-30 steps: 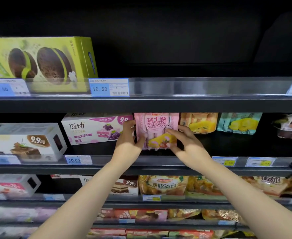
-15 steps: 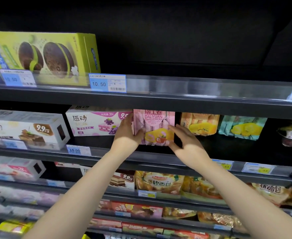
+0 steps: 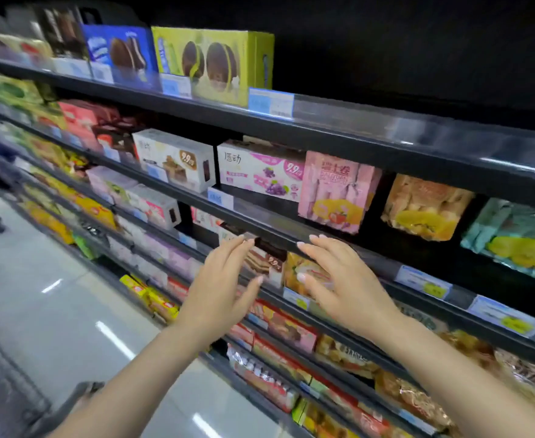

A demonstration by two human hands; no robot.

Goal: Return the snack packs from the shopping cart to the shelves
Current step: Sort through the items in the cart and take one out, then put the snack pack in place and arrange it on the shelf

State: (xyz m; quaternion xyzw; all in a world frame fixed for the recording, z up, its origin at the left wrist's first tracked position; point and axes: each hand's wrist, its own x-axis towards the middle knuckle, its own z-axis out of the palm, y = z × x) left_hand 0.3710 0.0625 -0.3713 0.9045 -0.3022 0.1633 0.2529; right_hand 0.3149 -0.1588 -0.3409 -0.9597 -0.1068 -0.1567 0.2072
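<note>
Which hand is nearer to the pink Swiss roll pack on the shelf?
Right. The right hand is open just below the pink Swiss roll pack, under its shelf edge. The left hand is open, lower and farther to the left. Neither touches it.

Overhead store lights streak white across the glossy floor [image 3: 70, 311] and glare off the clear shelf-edge strips [image 3: 417, 131]. The upper right falls to black. Motion blur smears the far-left packages [image 3: 23, 99], and wide-angle distortion bends the shelves [image 3: 291, 235].
</note>
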